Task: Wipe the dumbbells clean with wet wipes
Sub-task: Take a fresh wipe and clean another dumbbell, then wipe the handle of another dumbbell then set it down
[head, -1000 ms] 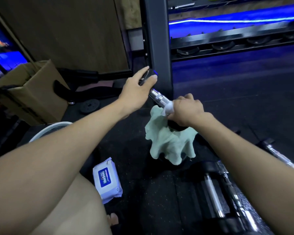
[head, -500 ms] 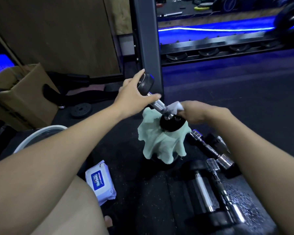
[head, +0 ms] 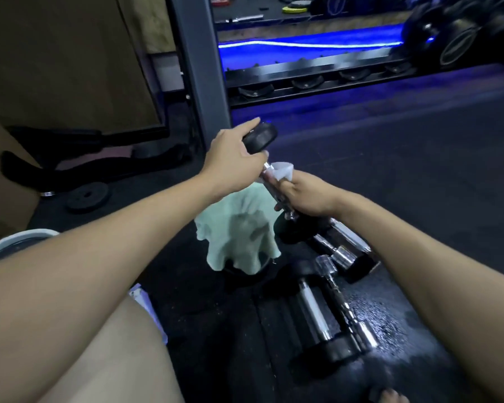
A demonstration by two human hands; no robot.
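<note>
A small dumbbell (head: pixel 261 138) with black ends and a chrome handle stands tilted, its lower end on the floor. My left hand (head: pixel 230 159) grips its upper black end. My right hand (head: pixel 301 196) is wrapped around the chrome handle with a white wet wipe (head: pixel 282 170) pressed against it; the wipe sticks out above my fingers. A pale green cloth (head: pixel 239 234) is draped over a dark object just behind the dumbbell. The wet wipe pack (head: pixel 144 303) lies on the floor, mostly hidden by my left arm.
Several more chrome-handled dumbbells (head: pixel 326 312) lie on the black floor under my right forearm, beside a wet patch. A grey rack post (head: pixel 198 62) rises behind. A cardboard box (head: pixel 0 181), a weight plate (head: pixel 88 196) and a white basin rim (head: pixel 15 241) are at left.
My right hand with the wipe has slid from the dumbbell's lower end up along the handle toward my left hand. The view has shifted, so the wipe pack is now mostly covered.
</note>
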